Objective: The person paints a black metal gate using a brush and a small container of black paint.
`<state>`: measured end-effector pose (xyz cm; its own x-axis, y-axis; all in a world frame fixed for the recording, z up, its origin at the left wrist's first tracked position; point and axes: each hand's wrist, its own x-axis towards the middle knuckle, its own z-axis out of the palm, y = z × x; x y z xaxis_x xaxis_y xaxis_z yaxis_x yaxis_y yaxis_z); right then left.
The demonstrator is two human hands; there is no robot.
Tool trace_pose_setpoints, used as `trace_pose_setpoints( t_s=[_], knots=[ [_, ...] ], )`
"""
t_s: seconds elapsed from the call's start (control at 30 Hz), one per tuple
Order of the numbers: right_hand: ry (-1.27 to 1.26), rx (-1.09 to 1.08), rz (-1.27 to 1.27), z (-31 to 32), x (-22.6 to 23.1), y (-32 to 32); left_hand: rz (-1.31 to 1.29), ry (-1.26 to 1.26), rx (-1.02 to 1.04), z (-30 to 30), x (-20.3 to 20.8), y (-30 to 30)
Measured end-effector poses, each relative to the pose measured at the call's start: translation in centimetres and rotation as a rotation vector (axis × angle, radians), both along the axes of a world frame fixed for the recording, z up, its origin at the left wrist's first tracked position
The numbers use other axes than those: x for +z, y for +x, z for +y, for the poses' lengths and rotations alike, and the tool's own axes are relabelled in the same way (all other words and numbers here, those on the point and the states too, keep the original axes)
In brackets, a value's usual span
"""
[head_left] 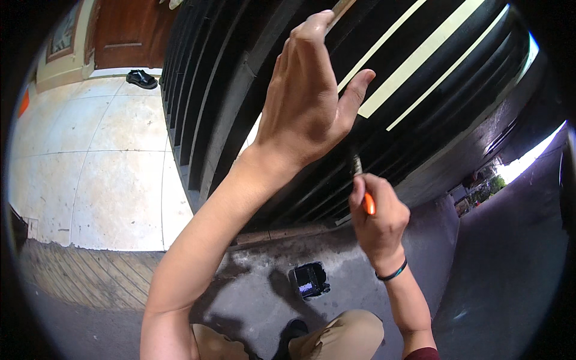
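Observation:
My right hand [381,219] is closed around the orange handle of a paintbrush [369,204]. Its dark bristles point up toward the black slats of a metal gate [324,186]; whether they touch is hard to tell. Higher up, my left hand [303,90] is raised against the gate with fingers stretched out and thumb apart, holding nothing I can see. The fingertips reach a slat edge at the top. Right of that hand, cream strips [414,66] show between black ones. A small black paint container [309,280] with dark, shiny paint sits on the ground below.
Left of the gate lies a pale tiled floor [120,180] with a ridged ramp [90,273] at its edge. A black shoe [141,78] lies by a brown door [129,36]. Grey paving [498,270] stretches to the right. My knee [348,333] is bent close to the container.

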<state>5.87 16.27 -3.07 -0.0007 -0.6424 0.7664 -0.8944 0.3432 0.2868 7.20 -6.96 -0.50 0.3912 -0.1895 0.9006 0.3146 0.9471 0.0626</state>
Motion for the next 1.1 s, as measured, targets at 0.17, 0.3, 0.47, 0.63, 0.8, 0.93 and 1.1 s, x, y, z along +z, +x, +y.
trace_pose_setpoints(
  t_s=[0.17,0.3,0.47,0.63,0.8,0.93,1.1],
  knots=[
    [0.106,0.022,0.010,0.5,0.9,2.1,-0.031,-0.058,0.201,-1.2,-0.4,0.0],
    [0.321,-0.072,0.374,0.8,3.2,1.1,-0.293,0.018,0.385,-2.4,-1.0,0.2],
    [0.757,-0.116,0.611,0.2,0.5,0.5,-0.229,-0.009,0.383,-3.3,-1.0,-0.4],
    [0.488,0.057,-0.036,-2.1,-1.5,-0.2,-0.223,-0.016,0.202,-2.5,-1.1,-0.5],
    [0.113,-0.112,-0.002,-3.1,3.7,-1.8,-0.301,0.025,0.450,-2.4,-0.7,-0.3],
    [0.097,-0.101,0.229,-1.8,4.9,0.2,-0.228,-0.006,0.202,-2.0,-0.9,-0.3],
    [0.679,-0.197,0.209,-3.2,-4.2,2.6,-0.288,0.016,0.209,-1.7,-1.2,-0.6]
  ],
)
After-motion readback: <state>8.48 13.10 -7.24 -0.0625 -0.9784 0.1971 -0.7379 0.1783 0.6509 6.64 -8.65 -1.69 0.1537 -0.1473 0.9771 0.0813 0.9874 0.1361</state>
